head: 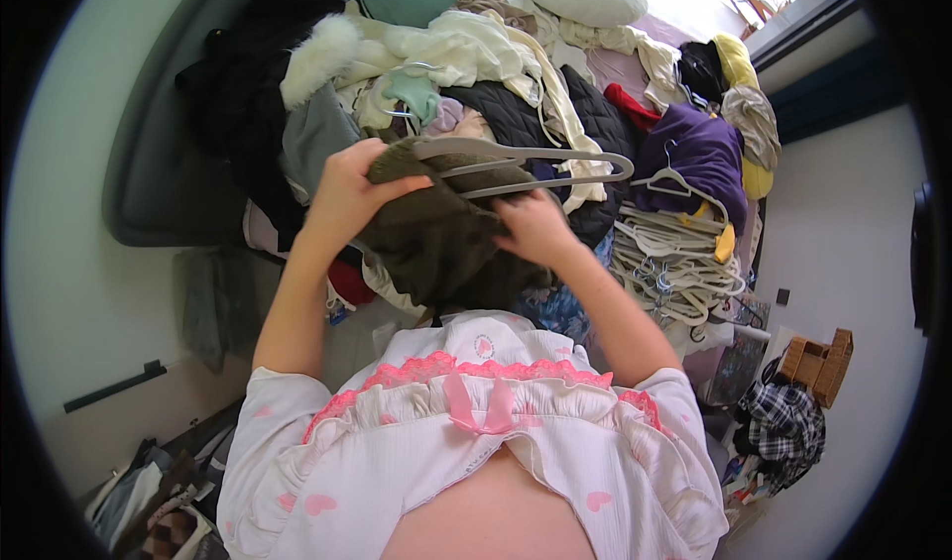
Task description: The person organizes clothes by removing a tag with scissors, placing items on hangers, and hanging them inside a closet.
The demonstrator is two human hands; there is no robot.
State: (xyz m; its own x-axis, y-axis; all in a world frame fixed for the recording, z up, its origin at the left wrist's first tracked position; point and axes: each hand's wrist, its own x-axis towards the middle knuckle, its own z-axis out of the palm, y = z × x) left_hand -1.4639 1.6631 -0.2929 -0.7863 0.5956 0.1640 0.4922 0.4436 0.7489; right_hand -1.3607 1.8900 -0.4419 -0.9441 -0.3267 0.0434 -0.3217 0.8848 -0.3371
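A dark olive-green garment (pixel 439 240) hangs between my hands, above a heap of clothes. My left hand (pixel 355 181) grips its upper left edge, with the thumb lying across the fabric. A grey clothes hanger (pixel 587 166) is partly inside the garment; its right end sticks out to the right, while its left end is hidden by the cloth. My right hand (pixel 529 225) is at the garment's opening just below the hanger, slightly blurred, with fingertips partly hidden; whether it pinches the fabric cannot be told.
Clothes lie heaped beyond the garment, among them a black quilted item (pixel 595 114) and a purple cloth (pixel 688 151). A pile of white hangers (pixel 669 270) lies at the right. A dark grey headboard-like panel (pixel 171 129) stands at the left, and a wicker organizer (pixel 818 367) at the lower right.
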